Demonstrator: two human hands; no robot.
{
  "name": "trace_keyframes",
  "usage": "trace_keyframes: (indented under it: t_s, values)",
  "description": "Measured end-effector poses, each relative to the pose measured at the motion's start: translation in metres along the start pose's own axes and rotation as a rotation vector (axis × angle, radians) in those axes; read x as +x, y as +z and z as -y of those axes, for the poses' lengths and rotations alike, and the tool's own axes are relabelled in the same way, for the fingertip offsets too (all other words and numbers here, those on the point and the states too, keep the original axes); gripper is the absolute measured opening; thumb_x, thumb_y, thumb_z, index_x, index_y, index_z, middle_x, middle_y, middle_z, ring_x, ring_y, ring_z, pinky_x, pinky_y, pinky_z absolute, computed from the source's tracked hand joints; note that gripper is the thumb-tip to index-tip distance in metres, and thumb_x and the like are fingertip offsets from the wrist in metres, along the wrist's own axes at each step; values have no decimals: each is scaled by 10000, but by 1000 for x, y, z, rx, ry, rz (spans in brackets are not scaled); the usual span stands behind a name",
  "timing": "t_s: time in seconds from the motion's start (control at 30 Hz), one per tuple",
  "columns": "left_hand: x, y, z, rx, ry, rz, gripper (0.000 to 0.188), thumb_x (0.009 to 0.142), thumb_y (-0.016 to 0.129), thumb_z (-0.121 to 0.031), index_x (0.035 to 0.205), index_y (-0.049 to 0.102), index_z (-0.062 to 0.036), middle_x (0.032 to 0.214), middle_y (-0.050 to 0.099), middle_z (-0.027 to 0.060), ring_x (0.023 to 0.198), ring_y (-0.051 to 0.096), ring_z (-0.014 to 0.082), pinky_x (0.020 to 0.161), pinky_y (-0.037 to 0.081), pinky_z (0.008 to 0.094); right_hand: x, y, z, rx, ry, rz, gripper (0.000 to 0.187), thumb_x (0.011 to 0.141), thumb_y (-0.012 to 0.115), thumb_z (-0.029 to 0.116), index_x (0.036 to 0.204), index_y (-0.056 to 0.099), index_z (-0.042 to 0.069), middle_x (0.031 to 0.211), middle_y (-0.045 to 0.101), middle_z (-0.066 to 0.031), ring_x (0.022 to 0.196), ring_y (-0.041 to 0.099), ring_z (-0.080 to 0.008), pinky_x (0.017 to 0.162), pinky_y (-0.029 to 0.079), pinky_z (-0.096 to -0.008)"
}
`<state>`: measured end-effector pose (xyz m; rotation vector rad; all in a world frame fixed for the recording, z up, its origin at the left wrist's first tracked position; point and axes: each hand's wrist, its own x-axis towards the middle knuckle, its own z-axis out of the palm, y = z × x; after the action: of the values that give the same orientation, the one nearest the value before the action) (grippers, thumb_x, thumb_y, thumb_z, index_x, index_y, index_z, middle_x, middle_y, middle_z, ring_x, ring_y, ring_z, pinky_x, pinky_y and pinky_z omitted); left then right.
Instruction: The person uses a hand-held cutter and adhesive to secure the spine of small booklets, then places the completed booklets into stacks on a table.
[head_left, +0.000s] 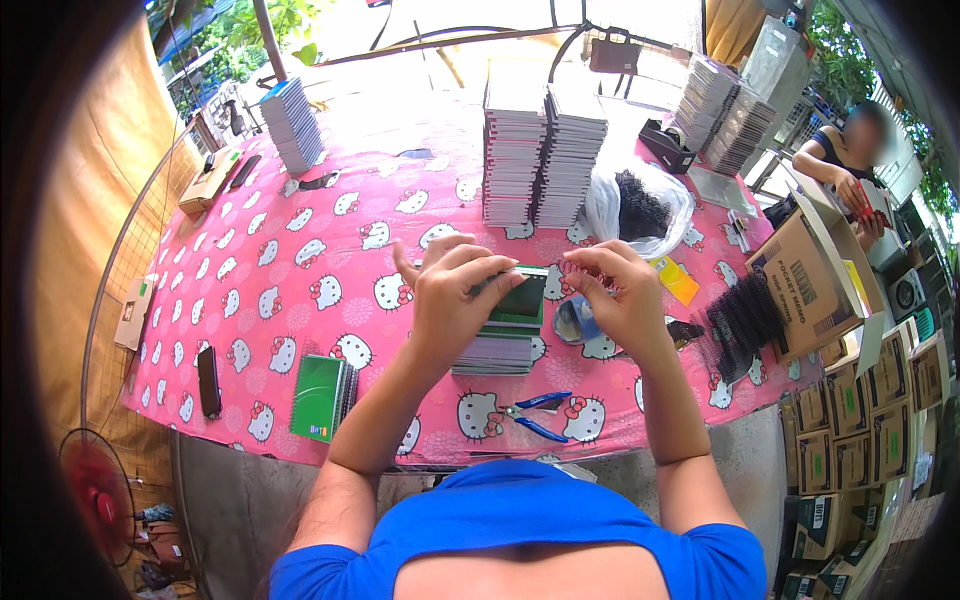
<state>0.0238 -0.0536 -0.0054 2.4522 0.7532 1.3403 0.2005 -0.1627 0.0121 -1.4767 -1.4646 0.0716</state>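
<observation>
In front of me, my left hand (452, 295) is closed on a small notebook (521, 303) with a dark green cover, its fingers and thumb at the upper left edge. My right hand (622, 290) is pinched near the notebook's upper right corner; whatever lies between its fingertips is too small to make out. Below the notebook sits a short stack of pads (492, 356). Beside my right hand stands a small clear, bluish round item (576, 320), partly covered by the fingers. Blue-handled cutters (540, 417) lie nearer to me, their jaws toward the left.
Green spiral notebooks (322, 397) and a phone (208, 381) lie left. Tall pad stacks (515, 155) stand behind my hands, beside a plastic bag (600, 200) of black coils. More coils (742, 325) spill near a cardboard box (808, 275). Another person (850, 160) works at far right.
</observation>
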Motion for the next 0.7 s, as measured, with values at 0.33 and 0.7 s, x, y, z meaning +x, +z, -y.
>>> trace_keyframes:
  t_s: [0.33, 0.7]
  values:
    - [0, 1, -4, -81, 28, -39, 172, 716, 780, -231, 825, 736, -106, 805, 676, 3, 836, 577, 160, 877, 321, 375, 15, -7, -3, 79, -87, 263, 197, 850, 641, 93, 1043, 672, 67, 780, 594, -38, 665, 572, -161, 640, 472, -292]
    - [0, 4, -4, -60, -22, 26, 194, 680, 779, -164, 851, 716, -97, 788, 674, 22, 800, 582, 174, 808, 371, 337, 7, 10, 9, -229, -104, 137, 147, 825, 662, 175, 890, 571, 79, 898, 573, -91, 803, 604, -306, 624, 480, -410]
